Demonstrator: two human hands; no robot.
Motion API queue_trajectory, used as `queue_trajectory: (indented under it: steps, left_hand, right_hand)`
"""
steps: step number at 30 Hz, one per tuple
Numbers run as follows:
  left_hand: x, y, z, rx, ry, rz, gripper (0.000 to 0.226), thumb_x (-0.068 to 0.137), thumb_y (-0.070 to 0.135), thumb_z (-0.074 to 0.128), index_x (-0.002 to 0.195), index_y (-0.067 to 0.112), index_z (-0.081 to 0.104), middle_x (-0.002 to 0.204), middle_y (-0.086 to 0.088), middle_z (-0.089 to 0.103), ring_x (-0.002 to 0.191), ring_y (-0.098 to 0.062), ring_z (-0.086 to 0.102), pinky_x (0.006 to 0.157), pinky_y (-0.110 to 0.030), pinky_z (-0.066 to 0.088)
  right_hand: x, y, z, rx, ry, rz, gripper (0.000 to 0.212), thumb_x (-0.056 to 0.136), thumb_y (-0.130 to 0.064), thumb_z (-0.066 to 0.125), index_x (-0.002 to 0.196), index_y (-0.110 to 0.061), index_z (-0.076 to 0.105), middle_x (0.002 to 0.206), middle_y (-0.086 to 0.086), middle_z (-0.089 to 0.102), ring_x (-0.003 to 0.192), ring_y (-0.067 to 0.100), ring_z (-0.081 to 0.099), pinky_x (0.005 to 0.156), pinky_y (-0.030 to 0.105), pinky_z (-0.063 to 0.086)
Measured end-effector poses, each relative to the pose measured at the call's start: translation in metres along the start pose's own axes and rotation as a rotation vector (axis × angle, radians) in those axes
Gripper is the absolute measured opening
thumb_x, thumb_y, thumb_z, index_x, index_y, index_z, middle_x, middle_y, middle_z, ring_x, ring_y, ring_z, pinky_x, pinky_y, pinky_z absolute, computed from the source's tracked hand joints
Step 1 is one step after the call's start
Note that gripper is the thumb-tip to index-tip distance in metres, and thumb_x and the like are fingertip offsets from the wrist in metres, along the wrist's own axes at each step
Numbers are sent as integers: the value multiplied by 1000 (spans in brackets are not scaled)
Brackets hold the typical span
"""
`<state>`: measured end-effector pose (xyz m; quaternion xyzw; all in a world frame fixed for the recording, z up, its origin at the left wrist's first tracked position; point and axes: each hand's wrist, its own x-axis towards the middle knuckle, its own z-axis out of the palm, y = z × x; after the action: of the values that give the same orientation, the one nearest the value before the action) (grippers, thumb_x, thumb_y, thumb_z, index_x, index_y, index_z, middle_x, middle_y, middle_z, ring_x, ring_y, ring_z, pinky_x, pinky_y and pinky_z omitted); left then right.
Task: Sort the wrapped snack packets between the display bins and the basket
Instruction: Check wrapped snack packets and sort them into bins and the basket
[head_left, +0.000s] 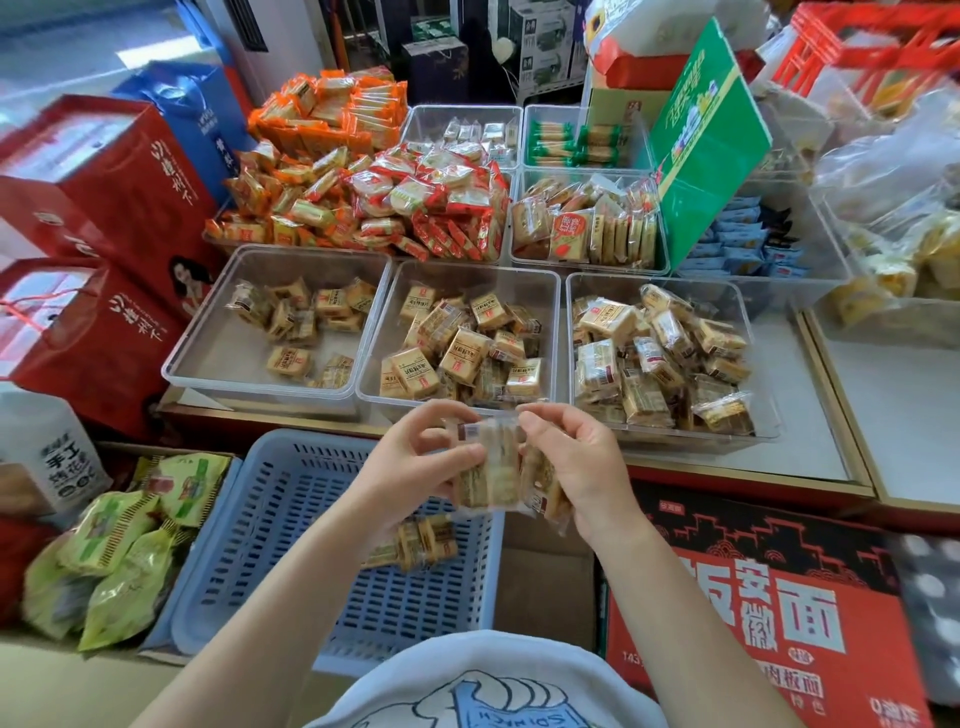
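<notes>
Packet (488, 467) of crackers stands upright between both hands, above the blue basket's (291, 525) right edge. Left hand (415, 462) and right hand (576, 467) both pinch it; the middle bin (457, 275) lies just beyond.

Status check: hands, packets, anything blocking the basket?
Left hand and right hand both pinching clear snack packets above blue basket. A few packets already in basket. Nothing blocking.
</notes>
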<state>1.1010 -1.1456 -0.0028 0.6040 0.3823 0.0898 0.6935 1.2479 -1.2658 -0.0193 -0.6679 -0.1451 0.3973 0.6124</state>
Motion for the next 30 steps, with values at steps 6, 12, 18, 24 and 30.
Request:
queue_trajectory:
  steps: [6,12,18,24,30]
  left_hand:
    - [1,0,-5,-306,272,-93,29,90,12,74,114,7,60,89,-12,78,72,-19,76,53,-22,56]
    - [3,-3,10,-194,109,-134,48,88,37,71,126,10,59,109,-13,76,92,-22,76,66,-28,61]
    - [1,-4,7,255,-203,142,61,70,57,85,126,42,66,133,17,64,121,-8,63,96,-29,54]
    - [-1,-2,17,128,-69,218,34,75,23,83,108,16,76,98,-2,79,91,-19,76,74,-26,60]
    - [0,2,16,109,-65,176,34,73,27,83,106,20,78,99,-4,79,94,-20,76,81,-34,61]
  right_hand:
    - [-14,5,-2,-119,-159,-41,20,82,-28,82,94,-15,74,81,-11,72,73,-3,67,64,11,49]
    - [-21,6,-5,-214,-95,-71,17,92,-23,76,90,-10,66,68,-1,63,55,24,55,56,35,45]
    - [-22,-4,-16,-179,-80,-62,21,92,-28,75,89,-8,74,86,11,75,78,27,68,81,41,58]
    - [-20,-6,-21,-241,-117,-116,9,89,-27,78,95,-25,71,95,-1,72,90,11,69,79,22,56]
    - [-20,-11,-24,-295,-121,-149,7,91,-21,75,86,-20,71,86,3,70,78,10,64,71,17,51]
